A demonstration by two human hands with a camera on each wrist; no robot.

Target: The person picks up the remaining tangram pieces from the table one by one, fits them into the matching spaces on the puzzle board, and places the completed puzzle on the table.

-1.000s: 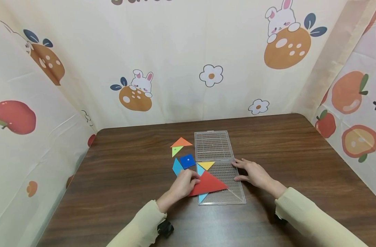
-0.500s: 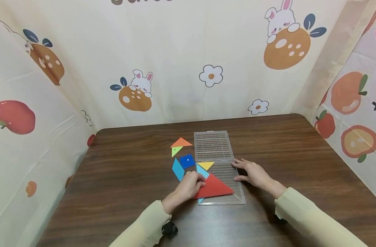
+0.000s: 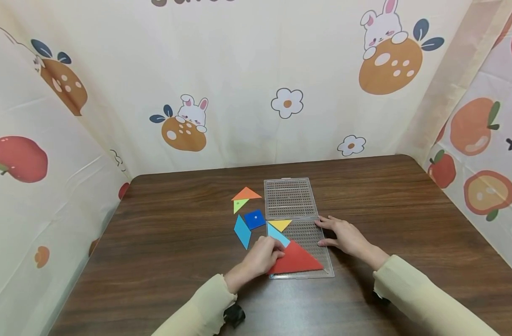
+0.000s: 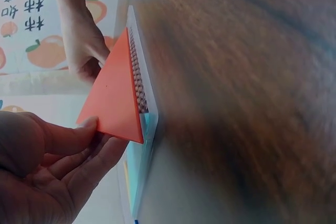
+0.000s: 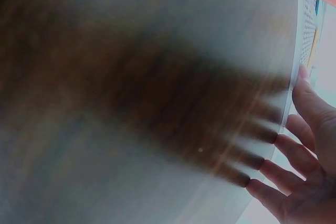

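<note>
My left hand (image 3: 262, 256) pinches a red tangram triangle (image 3: 298, 260) between thumb and fingers, over the near half of a clear plastic case (image 3: 309, 233). In the left wrist view the red triangle (image 4: 113, 93) looks tilted, with the thumb on its face. A light blue piece (image 3: 277, 234) lies in the case, partly hidden under the red one. Beside it, a yellow triangle (image 3: 281, 225) sits at the case's fold. My right hand (image 3: 346, 238) rests at the case's right edge, thumb against the side. In the right wrist view its fingers spread on the table.
Left of the case lie a dark blue square (image 3: 254, 219), a blue parallelogram (image 3: 242, 232), an orange triangle (image 3: 246, 193) and a green triangle (image 3: 240, 205). The case's other half (image 3: 291, 198) lies folded back flat. A printed curtain (image 3: 239, 116) stands behind the table (image 3: 176, 233).
My left hand has moved right and nearer with the red triangle, which now covers the lower light blue part and shows more of the upper one. My right hand has stayed in place.
</note>
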